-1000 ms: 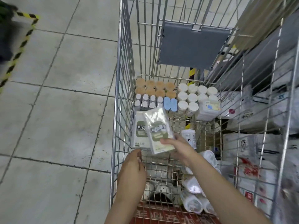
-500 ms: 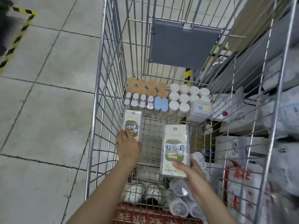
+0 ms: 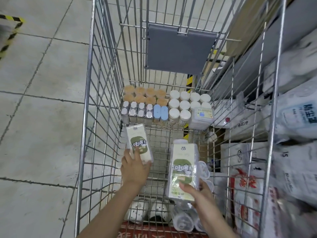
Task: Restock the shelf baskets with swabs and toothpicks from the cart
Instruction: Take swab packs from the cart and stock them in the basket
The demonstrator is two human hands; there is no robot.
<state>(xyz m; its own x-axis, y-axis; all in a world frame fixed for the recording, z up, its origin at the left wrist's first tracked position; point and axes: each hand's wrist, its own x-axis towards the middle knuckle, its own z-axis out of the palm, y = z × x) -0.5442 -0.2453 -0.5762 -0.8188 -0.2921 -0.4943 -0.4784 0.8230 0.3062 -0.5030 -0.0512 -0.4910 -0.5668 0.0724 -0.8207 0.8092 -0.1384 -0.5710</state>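
A wire cart (image 3: 89, 93) fills the frame's centre. At lower right, the right hand (image 3: 199, 193) grips a green-and-white pack (image 3: 183, 170) printed "哇噻". At lower centre-left, the left hand (image 3: 134, 169) lays its fingers on a matching pack (image 3: 137, 143). Small capped jars (image 3: 184, 104) stand mid-frame.

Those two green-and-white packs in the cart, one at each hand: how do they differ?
The left pack leans by the cart's left wall under the left hand's fingers; the right pack is raised, pinched by the right hand. The right pack looks larger, being nearer the camera. Both share the same green label.
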